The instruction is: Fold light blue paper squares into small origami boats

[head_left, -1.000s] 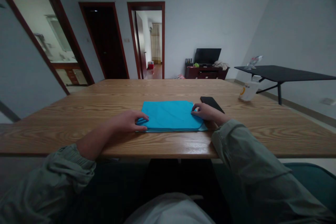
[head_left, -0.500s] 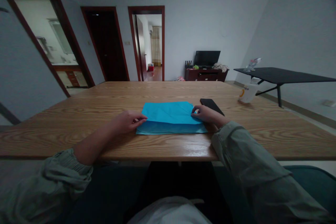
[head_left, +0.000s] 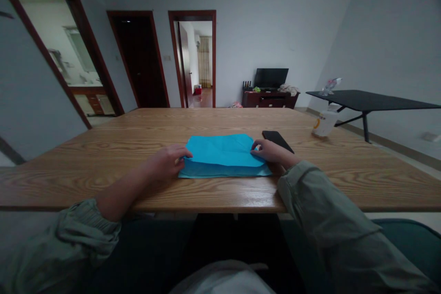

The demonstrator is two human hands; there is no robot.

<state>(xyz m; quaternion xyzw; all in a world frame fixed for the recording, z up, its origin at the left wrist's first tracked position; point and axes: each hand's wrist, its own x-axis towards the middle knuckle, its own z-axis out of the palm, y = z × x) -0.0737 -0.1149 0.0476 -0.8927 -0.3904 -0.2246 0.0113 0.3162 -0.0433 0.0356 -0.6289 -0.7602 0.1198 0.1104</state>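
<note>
1. The left hand (head_left: 167, 161) rests on the wooden table (head_left: 103, 156); its fingers are curled narrow, pinching the left edge of the upper layer of the blue paper (head_left: 223, 151).
2. The right hand (head_left: 272, 150) has its fingertips closed on that layer's right edge.
3. The paper lies on the table between the two sets of fingers; it is bright turquoise, folded and faintly creased; a darker strip of the lower layer shows just nearer than the fingertips.
4. A black phone (head_left: 277, 140) lies flat just beyond the right fingers.
5. A white cup (head_left: 324, 124) stands farther off to their right, well apart.
</note>
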